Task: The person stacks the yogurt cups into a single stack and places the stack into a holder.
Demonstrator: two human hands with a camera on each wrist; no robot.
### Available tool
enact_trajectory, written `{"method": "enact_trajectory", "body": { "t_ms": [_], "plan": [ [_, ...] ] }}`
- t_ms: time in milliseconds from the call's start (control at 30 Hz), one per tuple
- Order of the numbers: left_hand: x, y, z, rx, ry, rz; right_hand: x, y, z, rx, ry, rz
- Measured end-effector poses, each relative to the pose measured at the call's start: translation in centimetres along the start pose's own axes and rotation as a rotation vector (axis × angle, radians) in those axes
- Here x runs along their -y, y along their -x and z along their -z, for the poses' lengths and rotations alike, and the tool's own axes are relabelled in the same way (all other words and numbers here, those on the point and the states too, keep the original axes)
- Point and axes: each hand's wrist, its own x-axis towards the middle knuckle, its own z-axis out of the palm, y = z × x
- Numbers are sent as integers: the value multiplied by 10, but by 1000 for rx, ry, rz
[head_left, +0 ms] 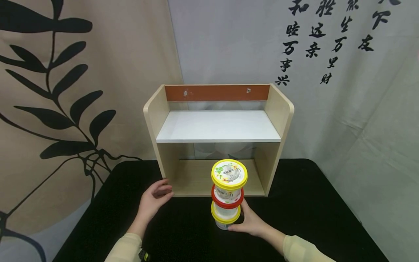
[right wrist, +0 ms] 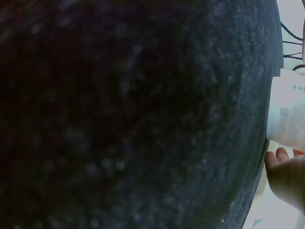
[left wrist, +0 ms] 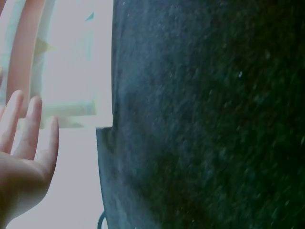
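Note:
Three round tubs stand stacked: a yellow-lidded top tub [head_left: 229, 174] with a printed lid, a red-lidded middle tub [head_left: 227, 198], and a yellow-lidded bottom tub [head_left: 225, 217]. Around the bottom tub curls my right hand [head_left: 251, 221], thumb at its front and fingers at its right side. The right wrist view catches that hand [right wrist: 288, 179] at its edge, beside a pale tub [right wrist: 288, 112]. At the lower left corner of a small two-tier shelf [head_left: 217, 125], my left hand [head_left: 155, 199] has loosely bent fingers that hold nothing; they reach the side panel.
The shelf has light wood sides, a white upper board [head_left: 217, 125] and a brown back rail [head_left: 217, 93]. It stands on a black-covered table [head_left: 183, 233]. Behind hangs a curtain [head_left: 229, 43] with dark leaf prints and black characters.

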Motion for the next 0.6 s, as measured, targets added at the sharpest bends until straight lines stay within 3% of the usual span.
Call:
{"method": "enact_trajectory", "body": {
  "t_ms": [600],
  "plan": [
    [-3,-13,21,-114,-14,33,-4,-5,-7,-48,-54,-21]
  ]
}}
